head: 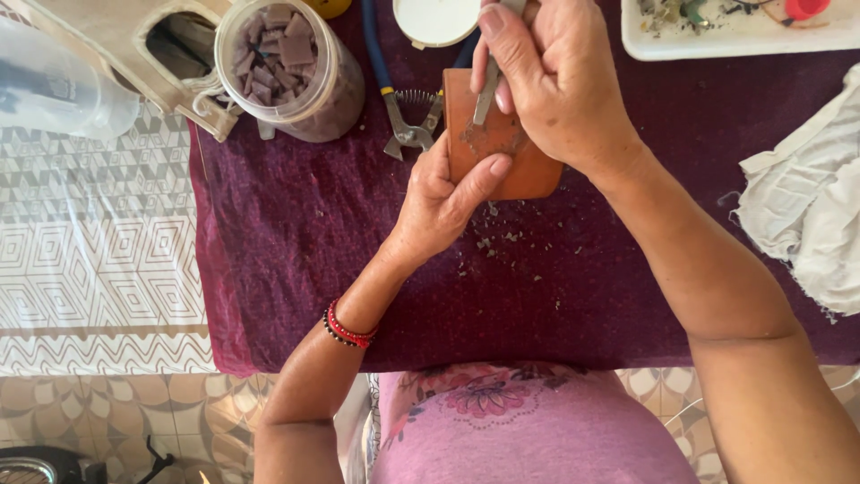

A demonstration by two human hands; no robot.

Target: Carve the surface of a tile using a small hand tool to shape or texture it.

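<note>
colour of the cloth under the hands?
Dark maroon-purple cloth, plain; head view.

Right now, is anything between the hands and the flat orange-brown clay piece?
Nothing visible. The left hand grips the flat orange-brown clay piece directly, thumb on its face. The right hand presses a thin grey metal tool against it; the tool touches the clay.
</note>
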